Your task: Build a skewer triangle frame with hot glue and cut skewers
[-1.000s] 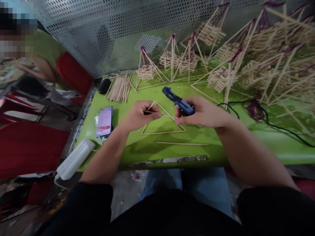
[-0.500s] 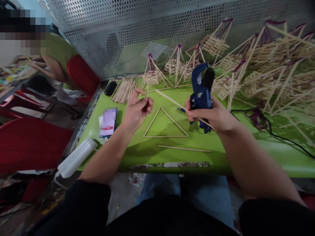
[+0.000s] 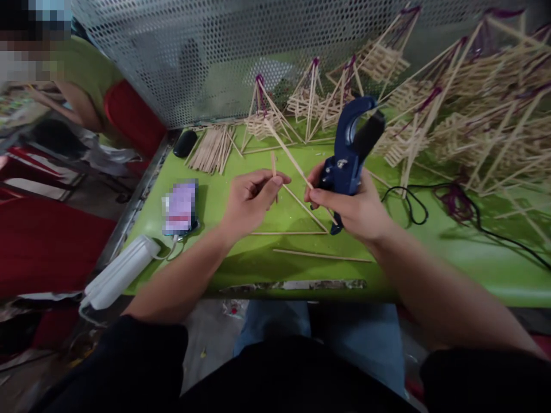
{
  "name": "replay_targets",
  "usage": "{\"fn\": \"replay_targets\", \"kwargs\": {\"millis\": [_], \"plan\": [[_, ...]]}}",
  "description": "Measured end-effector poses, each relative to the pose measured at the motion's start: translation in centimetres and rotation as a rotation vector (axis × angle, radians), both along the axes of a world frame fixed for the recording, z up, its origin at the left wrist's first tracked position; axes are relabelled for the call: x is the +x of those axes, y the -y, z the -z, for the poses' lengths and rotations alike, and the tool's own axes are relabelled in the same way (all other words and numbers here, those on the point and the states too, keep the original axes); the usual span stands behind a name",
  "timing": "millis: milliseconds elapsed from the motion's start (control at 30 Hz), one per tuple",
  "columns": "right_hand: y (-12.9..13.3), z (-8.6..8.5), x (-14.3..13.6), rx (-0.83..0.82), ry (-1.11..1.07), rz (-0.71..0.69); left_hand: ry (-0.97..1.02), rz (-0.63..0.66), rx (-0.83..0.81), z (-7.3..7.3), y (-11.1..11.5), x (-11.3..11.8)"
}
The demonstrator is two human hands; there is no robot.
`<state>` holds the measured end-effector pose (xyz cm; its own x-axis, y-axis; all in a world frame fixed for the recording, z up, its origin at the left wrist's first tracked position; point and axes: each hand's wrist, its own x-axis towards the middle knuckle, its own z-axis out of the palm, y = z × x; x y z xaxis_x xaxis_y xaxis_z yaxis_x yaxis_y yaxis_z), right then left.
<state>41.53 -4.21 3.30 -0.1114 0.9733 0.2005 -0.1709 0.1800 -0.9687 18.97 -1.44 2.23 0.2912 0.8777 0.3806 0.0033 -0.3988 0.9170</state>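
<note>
My left hand is closed in a pinch around a thin wooden stick, held roughly upright. In my right hand is a blue hand tool with a curved, hook-like arm and a black part; I cannot tell its exact kind. The same hand pinches a long wooden stick that slants up to the left. Under my hands lies a triangle of sticks, its left side hidden by my left hand. One loose stick rests nearer the table's front edge.
A pile of sticks and a black oval object lie at back left. A phone and white power bank-like block are left. Stick frames with purple ties crowd the right. A black cord crosses there. A person sits left.
My left hand has moved right and lower, now covering part of the triangle. My right hand has shifted left, bringing both hands closer together, and the blue tool has tilted to the right.
</note>
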Motion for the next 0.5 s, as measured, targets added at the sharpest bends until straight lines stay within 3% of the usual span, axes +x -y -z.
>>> {"fn": "replay_targets", "kwargs": {"millis": [100,300,500], "plan": [[0.4,0.9,-1.1,0.068,0.079,0.028,0.037,0.008,-0.011,0.9,0.3,0.5],[0.6,1.7,-2.1,0.131,0.159,0.022,0.243,0.121,-0.187,3.3,0.6,1.4],[0.8,2.6,-2.3,0.233,0.399,0.114,0.332,0.124,-0.242,3.8,0.5,1.8]]}}
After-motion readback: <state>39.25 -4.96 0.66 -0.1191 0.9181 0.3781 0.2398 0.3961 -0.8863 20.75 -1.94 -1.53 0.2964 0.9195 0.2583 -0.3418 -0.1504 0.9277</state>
